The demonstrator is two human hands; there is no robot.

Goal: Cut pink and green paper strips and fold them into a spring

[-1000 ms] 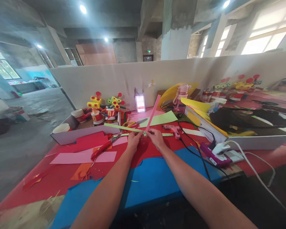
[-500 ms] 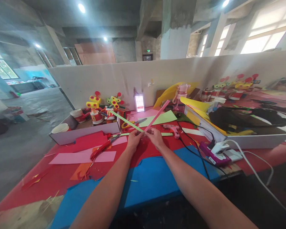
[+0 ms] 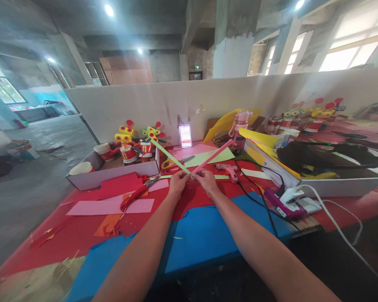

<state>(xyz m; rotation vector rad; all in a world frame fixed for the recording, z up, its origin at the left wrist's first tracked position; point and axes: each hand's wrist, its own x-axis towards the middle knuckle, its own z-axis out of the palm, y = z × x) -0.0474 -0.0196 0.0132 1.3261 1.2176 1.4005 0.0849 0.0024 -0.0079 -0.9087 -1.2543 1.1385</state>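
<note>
Fingertips pinched, my left hand [image 3: 178, 185] grips the lower end of a light green paper strip [image 3: 169, 155], which slants up to the left. Close beside it, my right hand [image 3: 207, 183] pinches the lower end of a pink paper strip [image 3: 214, 156] slanting up to the right. The two ends meet in a V between my fingers; how they overlap is hidden. Behind my hands another green strip [image 3: 221, 177] lies flat on the red table covering [image 3: 138, 228]. A pink hot glue gun [image 3: 229, 172] rests to the right.
Red-handled scissors [image 3: 132, 199] and pink paper [image 3: 91, 207] lie left; yellow-handled scissors [image 3: 171, 164] lie behind. A box [image 3: 113, 176] holds paper-cup figures [image 3: 128, 153]. On the right are a purple power strip [image 3: 282, 205], cables and a larger box [image 3: 337, 186]. Blue material [image 3: 201, 235] covers the front.
The pink strip's free end has swung lower and to the right, and the green strip's free end has risen slightly, moving right. My hands stay in nearly the same place.
</note>
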